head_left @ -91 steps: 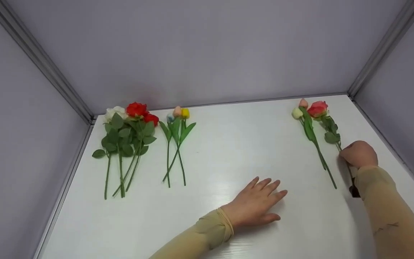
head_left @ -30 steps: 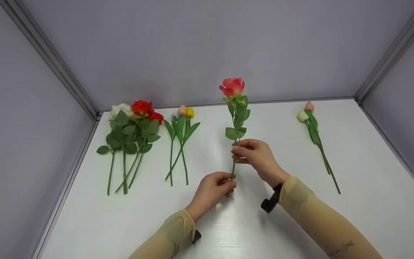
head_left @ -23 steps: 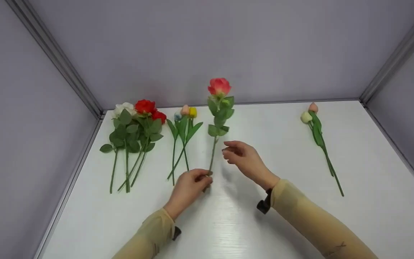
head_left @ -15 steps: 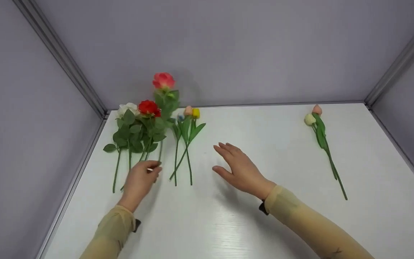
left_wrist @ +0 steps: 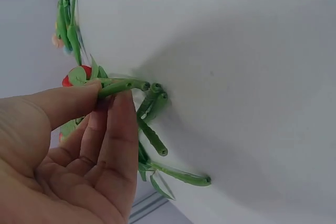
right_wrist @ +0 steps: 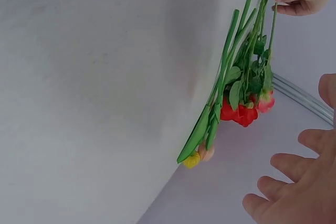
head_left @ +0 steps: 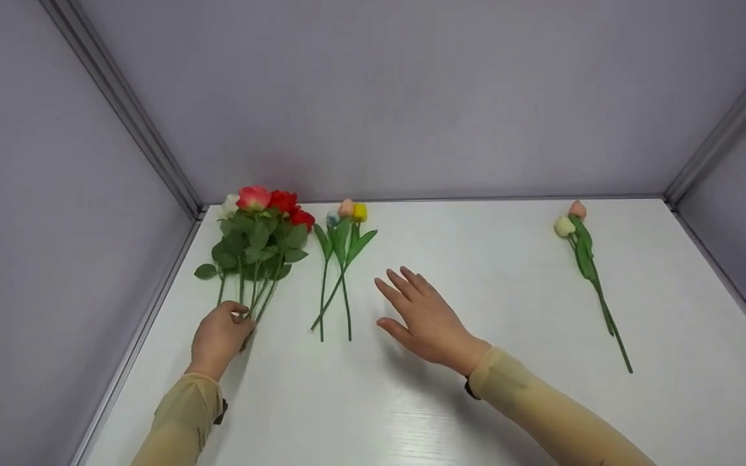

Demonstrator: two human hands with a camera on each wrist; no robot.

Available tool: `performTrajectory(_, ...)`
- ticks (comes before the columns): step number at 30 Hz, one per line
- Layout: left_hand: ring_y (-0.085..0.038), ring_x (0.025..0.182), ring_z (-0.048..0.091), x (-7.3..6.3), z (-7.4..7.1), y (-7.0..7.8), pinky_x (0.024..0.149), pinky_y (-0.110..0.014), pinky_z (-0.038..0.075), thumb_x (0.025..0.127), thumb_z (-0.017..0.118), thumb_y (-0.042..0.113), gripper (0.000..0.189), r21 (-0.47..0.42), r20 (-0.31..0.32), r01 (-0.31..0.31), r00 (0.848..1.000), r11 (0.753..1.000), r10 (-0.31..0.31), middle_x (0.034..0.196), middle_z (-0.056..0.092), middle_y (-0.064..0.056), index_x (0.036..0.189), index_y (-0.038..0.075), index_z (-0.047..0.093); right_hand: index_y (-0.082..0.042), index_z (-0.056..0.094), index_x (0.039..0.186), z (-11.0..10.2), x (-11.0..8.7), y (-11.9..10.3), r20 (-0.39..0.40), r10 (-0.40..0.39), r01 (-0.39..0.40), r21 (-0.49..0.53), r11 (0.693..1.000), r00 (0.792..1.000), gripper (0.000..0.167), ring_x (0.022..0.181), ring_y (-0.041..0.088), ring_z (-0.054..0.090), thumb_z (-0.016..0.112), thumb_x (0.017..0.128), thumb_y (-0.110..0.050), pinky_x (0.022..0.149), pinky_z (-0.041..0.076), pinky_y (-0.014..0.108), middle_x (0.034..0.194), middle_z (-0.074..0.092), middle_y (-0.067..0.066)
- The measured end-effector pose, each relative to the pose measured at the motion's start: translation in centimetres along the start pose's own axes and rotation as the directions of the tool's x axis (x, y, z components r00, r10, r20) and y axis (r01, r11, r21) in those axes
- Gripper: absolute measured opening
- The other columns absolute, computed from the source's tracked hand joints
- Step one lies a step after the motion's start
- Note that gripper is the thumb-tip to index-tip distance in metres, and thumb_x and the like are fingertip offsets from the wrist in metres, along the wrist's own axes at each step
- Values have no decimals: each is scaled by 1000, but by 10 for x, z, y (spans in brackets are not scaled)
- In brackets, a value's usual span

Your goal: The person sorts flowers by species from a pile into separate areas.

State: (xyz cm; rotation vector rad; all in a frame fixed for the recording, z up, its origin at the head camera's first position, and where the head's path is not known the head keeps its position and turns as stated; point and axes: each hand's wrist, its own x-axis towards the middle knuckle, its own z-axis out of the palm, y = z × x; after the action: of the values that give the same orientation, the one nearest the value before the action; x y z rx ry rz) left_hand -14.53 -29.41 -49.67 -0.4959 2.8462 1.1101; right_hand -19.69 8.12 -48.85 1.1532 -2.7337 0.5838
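At the left of the head view, my left hand (head_left: 217, 336) pinches the lower stem of a pink rose (head_left: 254, 198) between thumb and fingers. That bloom lies over the rose pile, beside the red roses (head_left: 283, 200) and partly covering a white rose (head_left: 229, 206). In the left wrist view, the pinched green stem (left_wrist: 116, 87) pokes out past the thumb, with several other cut stem ends (left_wrist: 156, 140) just beyond the fingers. My right hand (head_left: 428, 320) hovers over the middle of the table, fingers straight and spread, holding nothing.
Beside the roses lie blue, peach and yellow tulips (head_left: 342, 243) with crossed stems. At the right of the white table (head_left: 476, 259) are a cream and a peach tulip (head_left: 583, 252). Grey walls (head_left: 412, 97) close in the back and sides.
The pink rose was lifted from the right side, passed from my right hand to my left, and carried left and lowered onto the rose pile. My right hand released it and spread its fingers.
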Motion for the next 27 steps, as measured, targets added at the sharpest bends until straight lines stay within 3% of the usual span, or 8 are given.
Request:
performTrajectory(8, -31, 95, 63, 2, 3, -4, 77, -44, 53, 97, 66, 9, 28, 47, -9, -17, 1000, 999, 18, 107, 65, -18, 121, -5, 62, -14, 34, 161, -1, -5, 9, 14, 18, -18, -3, 1000, 1000, 65, 154, 34, 20, 50, 107, -47, 125, 15, 46, 164, 32, 14)
performTrajectory(13, -28, 88, 61, 1, 3, -4, 71, -41, 52, 97, 69, 14, 33, 33, -23, -27, 999, 999, 27, 104, 63, -16, 123, -6, 61, -14, 33, 161, 0, -8, 15, 34, 34, -34, -4, 999, 999, 65, 154, 35, 21, 50, 107, -47, 125, 15, 47, 164, 32, 15)
performTrajectory(16, -26, 82, 60, 0, 3, 2, 68, -40, 52, 98, 70, 19, 41, 54, -63, -61, 996, 997, 65, 108, 59, -18, 129, -5, 59, -14, 33, 161, -1, -9, 20, 45, 55, -54, -8, 998, 998, 66, 154, 35, 20, 49, 107, -48, 125, 15, 48, 164, 32, 15)
performTrajectory(18, -31, 89, 62, 0, 6, 9, 74, -45, 53, 98, 71, 22, 49, 84, -91, -105, 990, 991, 112, 116, 56, -21, 136, -4, 56, -14, 33, 161, -2, -11, 25, 51, 72, -72, -14, 997, 996, 65, 154, 35, 19, 49, 107, -48, 125, 15, 48, 164, 32, 15)
performTrajectory(21, -40, 113, 58, -1, 15, 24, 91, -53, 51, 98, 71, 26, 60, 158, -109, -202, 969, 967, 221, 133, 50, -26, 147, -1, 48, -14, 34, 161, -5, -14, 34, 64, 103, -102, -22, 995, 993, 65, 154, 36, 19, 50, 107, -47, 124, 15, 50, 164, 32, 15)
performTrajectory(23, -43, 131, 47, -3, 24, 36, 103, -57, 45, 98, 71, 29, 67, 210, -100, -286, 945, 935, 312, 144, 45, -26, 152, 2, 44, -14, 35, 161, -8, -17, 42, 69, 127, -125, -34, 992, 990, 65, 153, 37, 20, 52, 107, -46, 124, 16, 52, 163, 32, 16)
performTrajectory(25, -43, 140, 38, -7, 35, 52, 110, -58, 38, 99, 71, 33, 72, 277, -65, -370, 913, 887, 402, 153, 40, -24, 157, 5, 39, -13, 37, 160, -11, -20, 52, 68, 153, -150, -52, 987, 986, 65, 152, 39, 22, 54, 106, -45, 123, 18, 55, 163, 33, 17)
performTrajectory(27, -41, 145, 32, -13, 48, 68, 116, -57, 32, 99, 70, 39, 76, 344, -6, -453, 875, 823, 484, 160, 34, -20, 159, 9, 36, -11, 39, 159, -14, -24, 67, 60, 182, -177, -78, 981, 981, 65, 151, 41, 24, 56, 106, -44, 121, 20, 58, 162, 35, 18)
